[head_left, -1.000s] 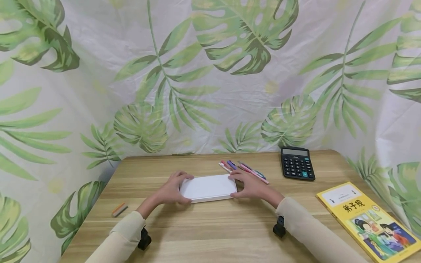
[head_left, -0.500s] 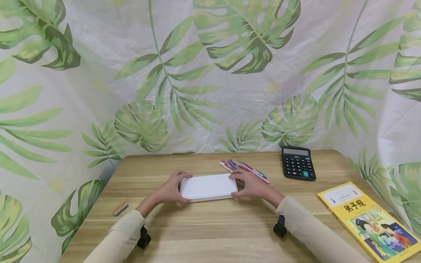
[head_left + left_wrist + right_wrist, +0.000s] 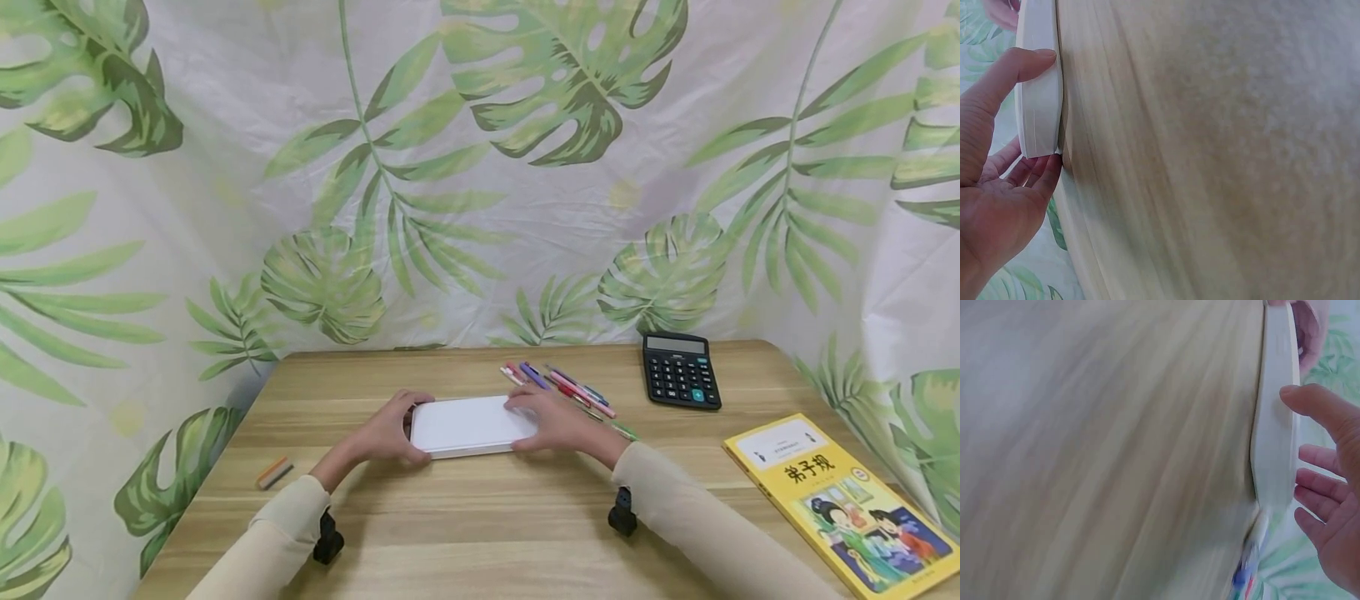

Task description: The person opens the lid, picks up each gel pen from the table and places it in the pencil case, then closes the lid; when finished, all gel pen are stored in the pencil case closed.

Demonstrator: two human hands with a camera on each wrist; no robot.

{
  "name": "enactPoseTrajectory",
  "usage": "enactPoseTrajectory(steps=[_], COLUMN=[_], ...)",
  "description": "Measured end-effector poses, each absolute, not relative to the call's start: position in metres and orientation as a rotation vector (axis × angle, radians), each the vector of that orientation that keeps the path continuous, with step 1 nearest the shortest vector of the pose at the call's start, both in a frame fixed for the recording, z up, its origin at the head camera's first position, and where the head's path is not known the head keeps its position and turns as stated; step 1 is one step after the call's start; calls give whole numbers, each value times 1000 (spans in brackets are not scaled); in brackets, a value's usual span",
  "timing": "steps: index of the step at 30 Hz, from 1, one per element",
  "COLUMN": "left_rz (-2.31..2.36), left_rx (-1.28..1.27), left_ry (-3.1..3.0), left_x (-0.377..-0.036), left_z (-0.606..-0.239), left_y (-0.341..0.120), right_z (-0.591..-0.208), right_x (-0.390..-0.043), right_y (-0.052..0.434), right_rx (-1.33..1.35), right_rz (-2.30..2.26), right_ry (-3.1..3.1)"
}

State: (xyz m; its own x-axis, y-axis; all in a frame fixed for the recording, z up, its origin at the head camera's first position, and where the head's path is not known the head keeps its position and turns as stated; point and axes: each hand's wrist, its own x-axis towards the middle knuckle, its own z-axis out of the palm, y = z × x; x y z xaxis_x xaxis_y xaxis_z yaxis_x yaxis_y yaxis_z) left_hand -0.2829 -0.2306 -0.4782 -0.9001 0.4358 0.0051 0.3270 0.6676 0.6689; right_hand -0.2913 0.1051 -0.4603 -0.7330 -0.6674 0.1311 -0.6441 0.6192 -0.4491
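A flat white box (image 3: pixel 468 423) lies near the middle of the wooden table, its long side facing me. My left hand (image 3: pixel 388 429) grips the left end: in the left wrist view the thumb presses the box's near side (image 3: pixel 1040 112) and the fingers bend round the end. From the right, my right hand (image 3: pixel 558 423) holds the box across its width, with the thumb on the near side and the fingers toward the far edge. In the right wrist view that thumb (image 3: pixel 1310 403) touches the side wall. What is inside the box is hidden.
Several pens (image 3: pixel 573 390) lie loosely behind and beside my right hand. A black calculator (image 3: pixel 681 371) stands at the back right, and a yellow book (image 3: pixel 840 500) lies at the right edge. An orange and grey eraser (image 3: pixel 274 472) sits at the left.
My right hand has shifted left along the box, its fingers farther over the top. More pens, including a green-tipped one, now show behind it. My left hand has barely moved.
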Motion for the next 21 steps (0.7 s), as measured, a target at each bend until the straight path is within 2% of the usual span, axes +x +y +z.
enactPoseTrajectory(steps=[9, 21], left_rz=[1092, 1114], left_rx=[630, 551], left_ry=[2712, 2711], left_x=[-281, -283], left_z=[-476, -477], left_y=[-229, -235], right_z=[-464, -467], right_x=[-295, -298], right_y=[66, 54], right_rx=[-1204, -1268], right_rz=[-710, -637], right_ry=[2761, 2822])
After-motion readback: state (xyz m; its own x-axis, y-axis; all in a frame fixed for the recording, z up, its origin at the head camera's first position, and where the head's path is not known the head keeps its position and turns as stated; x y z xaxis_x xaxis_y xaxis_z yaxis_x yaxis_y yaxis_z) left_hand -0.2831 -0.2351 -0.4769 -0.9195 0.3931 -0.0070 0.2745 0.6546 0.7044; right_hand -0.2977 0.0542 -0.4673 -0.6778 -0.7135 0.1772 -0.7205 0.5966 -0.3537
